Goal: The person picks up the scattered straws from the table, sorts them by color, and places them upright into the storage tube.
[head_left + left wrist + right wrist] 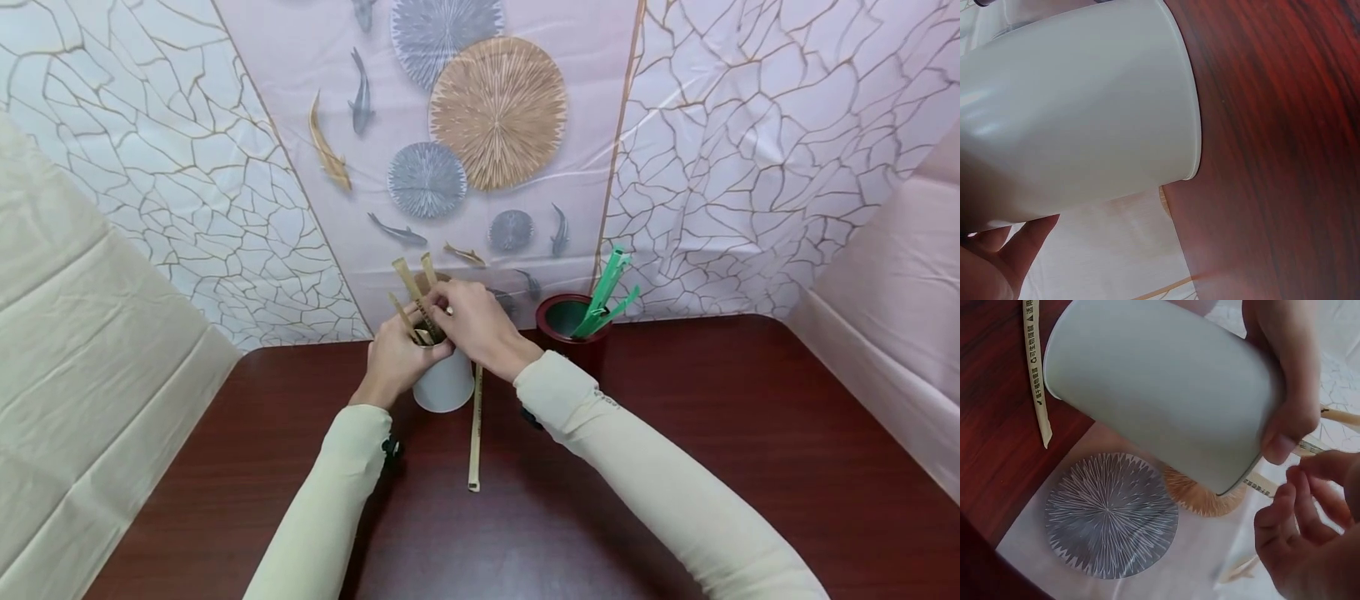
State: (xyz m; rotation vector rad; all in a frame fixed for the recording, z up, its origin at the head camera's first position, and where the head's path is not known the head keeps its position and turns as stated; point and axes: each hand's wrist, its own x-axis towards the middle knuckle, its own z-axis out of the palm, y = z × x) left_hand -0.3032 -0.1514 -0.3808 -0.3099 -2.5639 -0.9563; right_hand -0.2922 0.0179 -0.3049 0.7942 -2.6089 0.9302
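A white cup [444, 385] stands on the table, with several tan paper-wrapped straws [405, 271] rising out of its mouth. My left hand [395, 354] grips the cup near the rim; in the right wrist view its thumb [1280, 447] presses the cup's side. Over the rim, my right hand [476, 321] has thumb and finger pinched together at one of the printed straws [1260, 486]. Its fingers hide part of that straw. Another tan wrapped straw [476, 433] lies on the table to the right of the cup.
A dark red cup [546, 319] to the right holds several green wrapped straws [606, 287]. The dark red wooden table [712, 417] meets a patterned cloth backdrop [690, 208] behind both cups. Pale cloth [90, 400] hangs at the sides.
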